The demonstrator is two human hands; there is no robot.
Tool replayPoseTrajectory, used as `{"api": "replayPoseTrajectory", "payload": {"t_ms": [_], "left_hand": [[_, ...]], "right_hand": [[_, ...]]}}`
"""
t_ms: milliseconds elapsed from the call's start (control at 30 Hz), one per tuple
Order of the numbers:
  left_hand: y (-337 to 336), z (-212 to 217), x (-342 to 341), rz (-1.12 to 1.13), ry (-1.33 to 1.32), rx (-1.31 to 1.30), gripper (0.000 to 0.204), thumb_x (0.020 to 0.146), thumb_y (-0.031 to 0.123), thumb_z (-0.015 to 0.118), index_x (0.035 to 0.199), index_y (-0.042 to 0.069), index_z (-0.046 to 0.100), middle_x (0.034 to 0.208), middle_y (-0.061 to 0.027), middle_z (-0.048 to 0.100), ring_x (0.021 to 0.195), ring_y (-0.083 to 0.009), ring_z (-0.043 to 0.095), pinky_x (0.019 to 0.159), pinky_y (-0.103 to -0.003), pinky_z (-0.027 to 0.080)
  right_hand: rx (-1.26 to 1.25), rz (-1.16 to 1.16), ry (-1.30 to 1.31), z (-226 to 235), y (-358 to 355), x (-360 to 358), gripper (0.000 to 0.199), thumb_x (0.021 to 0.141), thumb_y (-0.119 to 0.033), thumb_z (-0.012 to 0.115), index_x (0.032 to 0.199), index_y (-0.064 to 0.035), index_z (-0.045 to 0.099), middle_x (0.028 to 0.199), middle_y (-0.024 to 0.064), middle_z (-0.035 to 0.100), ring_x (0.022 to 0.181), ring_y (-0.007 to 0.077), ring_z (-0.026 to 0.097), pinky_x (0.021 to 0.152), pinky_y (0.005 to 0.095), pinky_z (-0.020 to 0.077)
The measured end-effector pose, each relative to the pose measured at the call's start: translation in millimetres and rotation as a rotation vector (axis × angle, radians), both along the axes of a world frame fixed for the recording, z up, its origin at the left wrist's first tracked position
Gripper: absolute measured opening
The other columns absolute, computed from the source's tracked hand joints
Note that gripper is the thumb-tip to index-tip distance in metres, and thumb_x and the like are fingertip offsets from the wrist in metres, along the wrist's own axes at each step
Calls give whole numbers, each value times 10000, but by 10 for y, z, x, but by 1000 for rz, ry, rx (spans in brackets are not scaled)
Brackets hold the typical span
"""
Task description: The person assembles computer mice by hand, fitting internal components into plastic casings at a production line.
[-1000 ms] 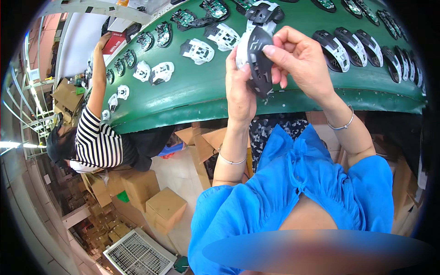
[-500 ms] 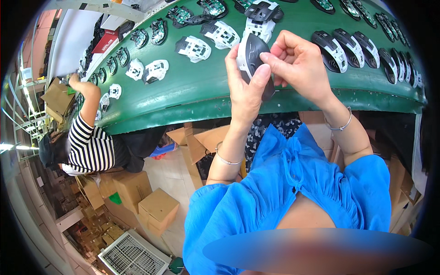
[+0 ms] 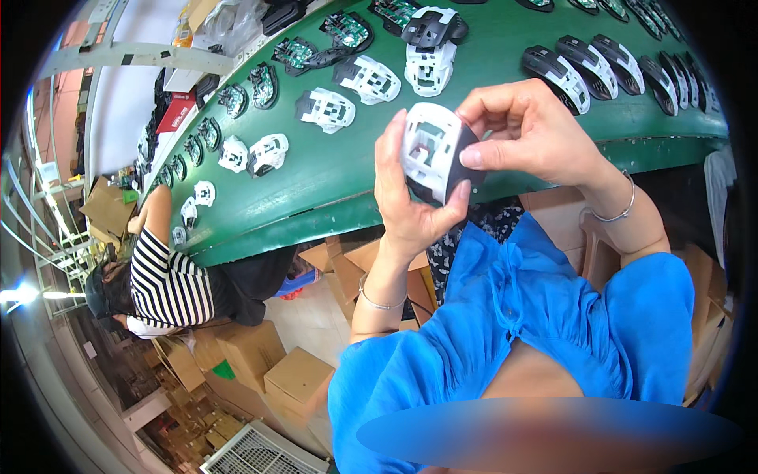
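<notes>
In front of me, over the near edge of the green bench, I hold a computer mouse shell [image 3: 427, 162]. Its white open frame faces me and its black cover is turned to the right. My left hand [image 3: 404, 212] is closed round the shell from the left and below. The thumb of my right hand [image 3: 533, 130] presses on the black cover at the right edge, with its other fingers curled behind. Beyond my hands a white shell part with a black top [image 3: 430, 55] lies on the bench. Two white shell parts [image 3: 368, 79] lie to its left.
Assembled black-and-white mice [image 3: 557, 77] stand in a row on the right of the green bench [image 3: 316, 178]. Mouse bases with green circuit boards [image 3: 347, 30] line its far side. At the left a person in a striped top [image 3: 170, 276] works. Cardboard boxes [image 3: 298, 381] sit on the floor.
The mouse shell has been turned in my hands from its black top to its white open frame. My hands have moved slightly lower in the picture, and the view has shifted.
</notes>
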State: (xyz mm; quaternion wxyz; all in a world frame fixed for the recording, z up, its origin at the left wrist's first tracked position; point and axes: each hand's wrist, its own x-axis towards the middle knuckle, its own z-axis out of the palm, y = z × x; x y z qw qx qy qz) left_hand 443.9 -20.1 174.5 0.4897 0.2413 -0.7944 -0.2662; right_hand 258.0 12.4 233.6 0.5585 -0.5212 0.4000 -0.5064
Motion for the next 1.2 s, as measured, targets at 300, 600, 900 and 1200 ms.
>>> {"api": "replayPoseTrajectory", "payload": {"t_ms": [300, 600, 900, 1200], "left_hand": [[-280, -60, 6, -230, -141, 247, 827, 623, 160, 730, 1327, -20, 337, 1197, -209, 469, 1083, -355, 498, 952, -418, 403], [-608, -31, -68, -278, -623, 501, 594, 642, 326, 778, 1056, -68, 615, 1075, -136, 517, 914, -211, 541, 839, -326, 452], [-848, -133, -167, -449, -702, 492, 641, 631, 270, 821, 1138, -37, 575, 899, -61, 623, 844, -140, 571, 810, -279, 469], [-980, -39, -318, -631, -688, 310, 646, 593, 252, 857, 1152, 39, 613, 947, -81, 613, 874, -185, 599, 799, -311, 480]], "right_hand": [[192, 19, -23, -165, -34, -108, 154, 744, -102, 725, 789, -38, 593, 741, -19, 596, 661, 35, 553, 612, 180, 454], [68, -269, 615, -442, -33, -475, 480, 740, -242, 747, 1109, 8, 570, 1048, 90, 604, 959, 163, 592, 821, 290, 491], [198, 90, 713, -418, -454, -495, 571, 552, -202, 813, 1034, 46, 631, 943, 111, 592, 903, 213, 578, 787, 290, 450], [-183, 4, 1120, -607, -92, -428, 591, 577, -402, 764, 1002, -20, 614, 820, 143, 572, 786, 312, 581, 712, 392, 463]]}}
